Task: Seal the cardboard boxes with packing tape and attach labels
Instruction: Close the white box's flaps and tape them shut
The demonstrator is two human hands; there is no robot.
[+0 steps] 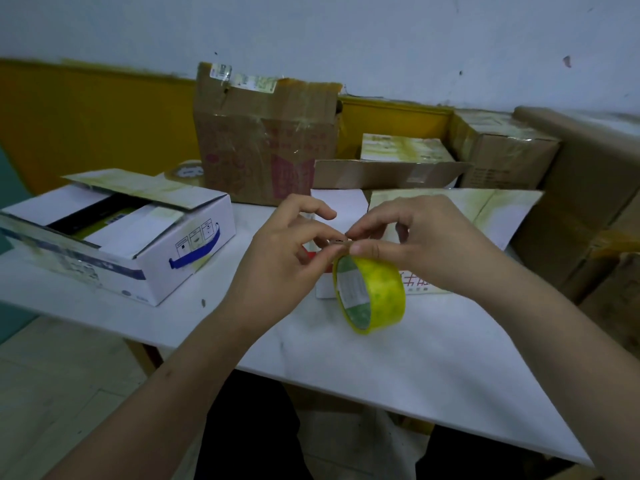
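Observation:
A yellow roll of clear packing tape [375, 294] hangs above the white table [346, 358] in front of me. My right hand [426, 244] pinches the top of the roll between thumb and fingers. My left hand [284, 258] meets it there, thumb and forefinger pinching at the tape's edge on the roll's top. Behind my hands lies a white box [443, 216] with an open flap and red print, partly hidden. At the left sits a white box with blue print [138, 244], its flaps open.
A tall brown carton [263, 140] stands at the back, with an open flat carton [388, 173] and stacked brown boxes [502, 150] to its right. Another tape roll [187, 173] lies behind the left box. The table's front edge runs diagonally near my arms.

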